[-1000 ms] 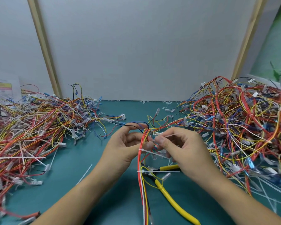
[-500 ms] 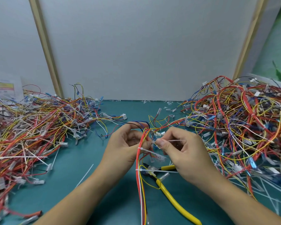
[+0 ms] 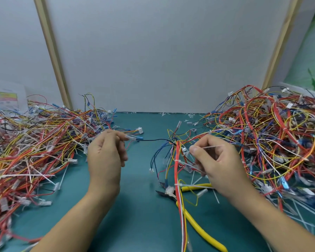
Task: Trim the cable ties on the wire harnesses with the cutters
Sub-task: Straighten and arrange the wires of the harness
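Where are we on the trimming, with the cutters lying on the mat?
Done: cannot tell; long tie tails show in both piles. In hand: the right hand pinches a clear cable-tie tail on the red-and-yellow wire harness; the left hand holds one of its leads out sideways. The yellow-handled cutters lie untouched on the green mat. Left: cut this tail, then the right heap.

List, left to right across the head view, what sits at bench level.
Left pile of wire harnesses → left hand → dark wire stretched between the hands → red wire bundle → right hand pinching a cable tie tail → right pile of wire harnesses.
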